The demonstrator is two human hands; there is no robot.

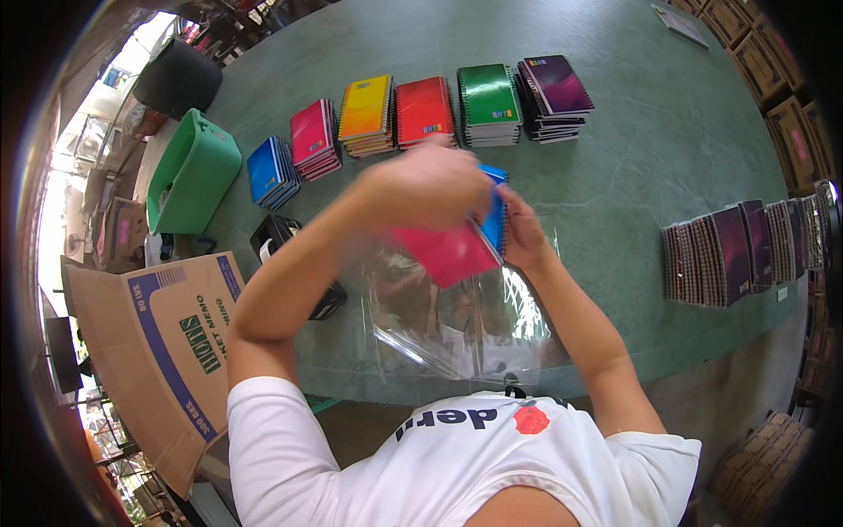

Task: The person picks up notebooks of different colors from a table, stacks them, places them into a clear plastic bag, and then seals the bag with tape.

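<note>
Six stacks of spiral-bound notebooks in a row on the green table: one blue stack (270, 170), one pink (313, 137), one yellow-orange (367, 114), one red (425, 111), one green (489, 104), one dark purple (553, 97). Two loose notebooks in hand, a pink one (448, 253) and a blue one (494, 211). One clear plastic bag (457, 321), one green plastic bin (191, 173), one open cardboard box (162, 338).
</note>
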